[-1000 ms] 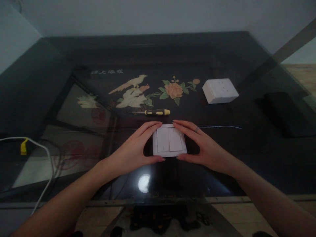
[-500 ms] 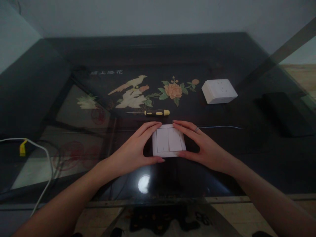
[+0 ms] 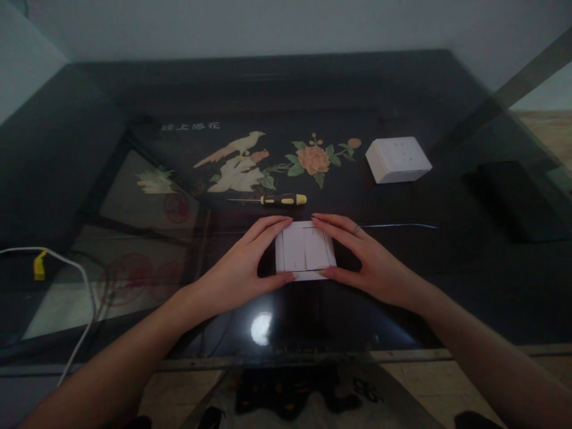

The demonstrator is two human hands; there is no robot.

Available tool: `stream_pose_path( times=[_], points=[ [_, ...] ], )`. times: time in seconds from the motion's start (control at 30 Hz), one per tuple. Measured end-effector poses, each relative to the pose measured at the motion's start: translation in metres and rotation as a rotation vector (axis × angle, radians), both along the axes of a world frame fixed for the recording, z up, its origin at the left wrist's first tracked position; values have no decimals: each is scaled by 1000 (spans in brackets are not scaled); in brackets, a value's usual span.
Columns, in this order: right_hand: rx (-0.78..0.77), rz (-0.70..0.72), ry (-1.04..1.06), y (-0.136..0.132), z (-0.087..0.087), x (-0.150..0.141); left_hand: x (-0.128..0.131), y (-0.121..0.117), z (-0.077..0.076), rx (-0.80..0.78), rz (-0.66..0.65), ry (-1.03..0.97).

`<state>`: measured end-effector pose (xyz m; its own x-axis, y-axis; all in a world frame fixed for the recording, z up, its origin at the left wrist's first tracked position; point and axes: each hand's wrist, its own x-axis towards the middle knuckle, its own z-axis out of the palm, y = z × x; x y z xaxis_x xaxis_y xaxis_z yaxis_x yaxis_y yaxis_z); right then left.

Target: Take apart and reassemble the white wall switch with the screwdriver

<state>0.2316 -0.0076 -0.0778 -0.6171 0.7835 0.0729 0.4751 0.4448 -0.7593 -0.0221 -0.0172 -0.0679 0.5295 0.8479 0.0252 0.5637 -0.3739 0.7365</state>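
Note:
A white double light switch (image 3: 295,250) with two rocker panels lies face up on the dark glossy table, close to its front edge. My left hand (image 3: 250,256) grips its left side, fingertips at the far edge and thumb at the near edge. On the other side my right hand (image 3: 361,253), with a ring on one finger, grips it the same way, thumb on the near right corner. Just beyond the switch a black and yellow screwdriver (image 3: 283,199) lies crosswise, its thin shaft pointing left.
A white box-shaped wall socket (image 3: 397,159) sits at the back right. Further right lies a dark flat object (image 3: 521,199), too dim to name. A white cable (image 3: 84,280) with a yellow tag (image 3: 39,266) runs along the left. The table (image 3: 250,92) bears a bird-and-flower picture.
My left thumb has shifted slightly along the near edge of the switch. Both hands keep their hold, and the whole view has moved a little.

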Motion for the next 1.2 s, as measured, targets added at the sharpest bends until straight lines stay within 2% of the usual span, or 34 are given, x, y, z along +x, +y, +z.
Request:
stream_pose_path(
  times=[0.4, 0.93, 1.2],
  points=[
    [26, 18, -16, 1, -1, 2, -1, 1, 0, 1, -7, 22],
    [72, 88, -241, 3, 8, 0, -2, 1, -1, -42, 31, 43],
    [73, 54, -220, 1, 6, -2, 0, -2, -4, -51, 34, 7]
  ],
)
